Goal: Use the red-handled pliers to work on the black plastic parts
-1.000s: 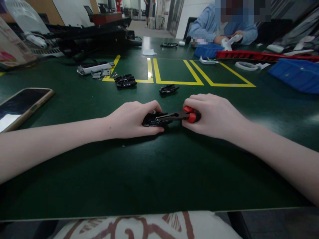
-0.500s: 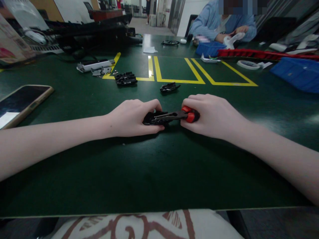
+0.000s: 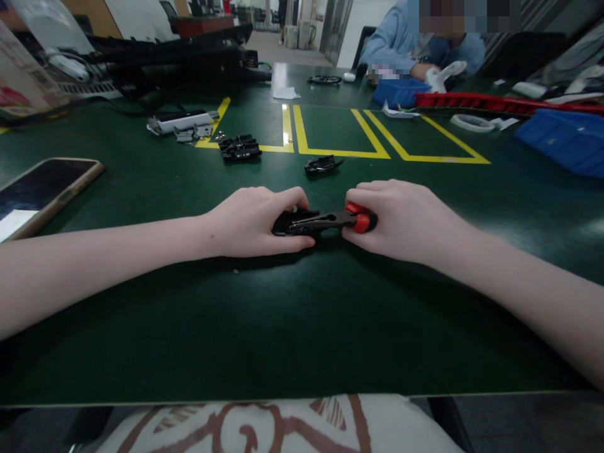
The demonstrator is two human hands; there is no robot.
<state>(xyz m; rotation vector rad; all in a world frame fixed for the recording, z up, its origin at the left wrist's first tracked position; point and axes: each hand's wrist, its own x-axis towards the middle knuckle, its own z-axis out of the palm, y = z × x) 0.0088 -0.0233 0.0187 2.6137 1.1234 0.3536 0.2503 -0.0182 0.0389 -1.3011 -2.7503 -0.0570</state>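
My left hand rests on the green table and grips a small black plastic part, most of it hidden under the fingers. My right hand is closed around the red handles of a pair of pliers. The dark jaws of the pliers reach left into the black part. Both hands sit close together at the middle of the table.
Another black part lies just beyond my hands, and a stack of black parts by the yellow tape lines. A phone lies at the left. Blue bins stand at the right. A person in blue works across the table.
Both hands keep their hold; the pliers and part have barely shifted. The view has tilted slightly.
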